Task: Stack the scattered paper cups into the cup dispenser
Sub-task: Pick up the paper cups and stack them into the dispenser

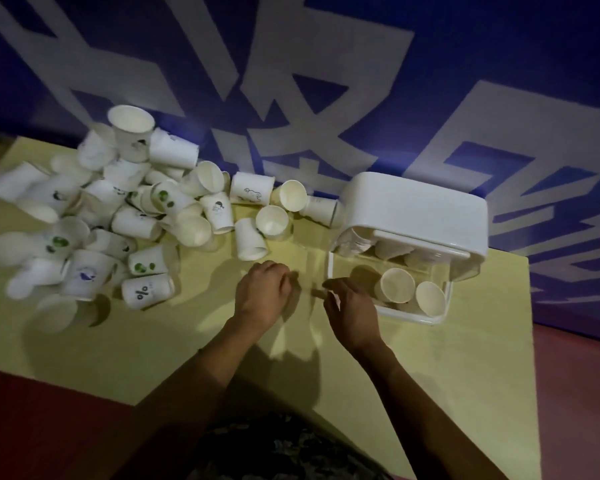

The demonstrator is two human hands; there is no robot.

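Note:
Several white paper cups [118,209] lie scattered in a heap across the left and back of the yellow table [174,344]; some carry small prints. The cup dispenser [416,206], white-topped with a clear lower part, stands at the right. Two cups [395,285] lie in its open clear tray, and more show behind its transparent wall. My left hand [262,292] hovers over the table just in front of a lying cup [250,240], fingers curled with nothing in them. My right hand [350,308] is beside the tray's left edge, fingers loosely bent, holding nothing that I can see.
A blue wall [326,64] with large pale lettering rises right behind the table. The table's right edge runs just past the dispenser, with reddish floor [575,393] beyond it and at the near left. Patterned clothing shows at the bottom.

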